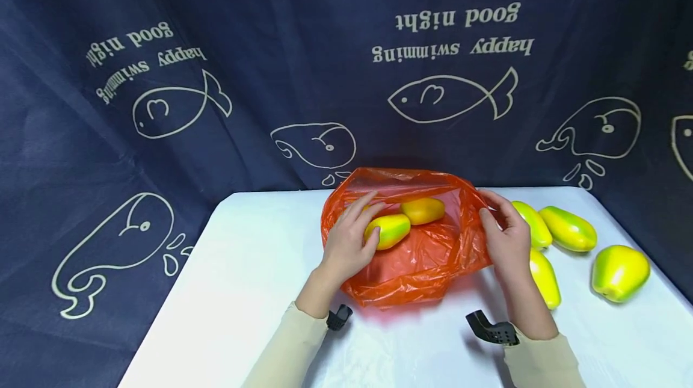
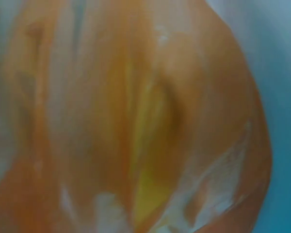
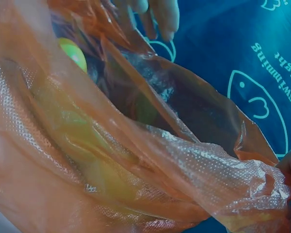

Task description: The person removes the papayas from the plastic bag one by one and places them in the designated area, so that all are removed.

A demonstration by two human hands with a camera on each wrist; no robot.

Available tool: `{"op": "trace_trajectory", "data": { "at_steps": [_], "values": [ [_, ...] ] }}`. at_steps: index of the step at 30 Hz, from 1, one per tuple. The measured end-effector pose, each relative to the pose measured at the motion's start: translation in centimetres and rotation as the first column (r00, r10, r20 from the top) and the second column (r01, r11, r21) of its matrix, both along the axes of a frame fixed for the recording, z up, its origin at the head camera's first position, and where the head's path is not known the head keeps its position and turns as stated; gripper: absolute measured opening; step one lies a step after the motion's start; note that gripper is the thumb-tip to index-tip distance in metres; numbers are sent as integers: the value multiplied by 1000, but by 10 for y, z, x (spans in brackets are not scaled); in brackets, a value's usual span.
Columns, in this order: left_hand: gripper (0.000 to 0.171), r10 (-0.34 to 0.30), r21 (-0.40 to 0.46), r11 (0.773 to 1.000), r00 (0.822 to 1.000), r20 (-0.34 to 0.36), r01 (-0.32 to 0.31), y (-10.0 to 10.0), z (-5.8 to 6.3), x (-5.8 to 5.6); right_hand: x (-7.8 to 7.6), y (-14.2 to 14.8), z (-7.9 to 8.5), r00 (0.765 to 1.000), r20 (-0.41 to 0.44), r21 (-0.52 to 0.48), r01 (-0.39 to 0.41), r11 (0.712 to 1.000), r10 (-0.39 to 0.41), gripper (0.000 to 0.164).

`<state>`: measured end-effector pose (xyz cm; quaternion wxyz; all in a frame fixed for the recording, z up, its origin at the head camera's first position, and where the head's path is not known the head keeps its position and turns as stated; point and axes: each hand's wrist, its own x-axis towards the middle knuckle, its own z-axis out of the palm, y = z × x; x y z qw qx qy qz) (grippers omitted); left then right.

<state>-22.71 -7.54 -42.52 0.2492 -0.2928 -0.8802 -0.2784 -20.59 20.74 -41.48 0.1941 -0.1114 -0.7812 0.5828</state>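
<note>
A red plastic bag (image 1: 417,283) stands with its mouth spread wide on the table. Inside it lie a yellow-green papaya (image 1: 394,231) and a more orange-looking one (image 1: 423,211); a bit of yellow shows behind the left fingers. My left hand (image 1: 343,249) is over the bag's left side, fingers extended and spread, close by the nearer papaya; whether it touches the fruit is unclear. With thumb and fingers my right hand (image 1: 509,237) pinches the bag's right rim, also visible in the right wrist view beside the bag (image 3: 223,179). Blurred plastic (image 2: 218,111) fills the left wrist view.
Several more papayas (image 1: 619,274) lie on the white table (image 1: 254,261) to the right, some partly behind the right hand and forearm. A dark blue curtain (image 1: 303,75) printed with fish hangs along the far side. Black wrist mounts (image 1: 492,329) sit at both cuffs.
</note>
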Motion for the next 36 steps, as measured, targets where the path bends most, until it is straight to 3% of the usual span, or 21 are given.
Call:
{"op": "trace_trajectory", "data": {
  "at_steps": [3, 6, 10, 17, 26, 33, 36],
  "values": [
    [50, -26, -2, 1000, 991, 130, 26, 5, -5, -5, 0, -1, 0, 1000, 0, -16, -10, 1000, 10, 39],
    [53, -28, 23, 999, 965, 260, 23, 8, -9, -10, 1, -2, 1, 1000, 4, -23, -10, 1000, 11, 39],
    [57, -11, 18, 1000, 936, 352, 5, 11, -17, -16, 1, -2, 2, 1000, 11, -21, -8, 1000, 8, 38],
    [64, 34, -49, 999, 915, 402, -16, 16, -30, -22, 0, -1, -1, 1000, -2, -16, -7, 1000, 7, 38],
    [67, 19, -3, 1000, 899, 437, -20, 19, -44, -28, 0, -4, -3, 999, -33, -35, -32, 999, 31, 38],
    [66, 23, 19, 999, 872, 490, -37, 18, -50, -28, 0, -4, -4, 999, -7, -50, -33, 998, 33, 38],
    [63, 21, 24, 999, 872, 489, -38, 18, -50, -29, 1, -4, -4, 999, -13, -50, -42, 998, 41, 38]
  ]
}}
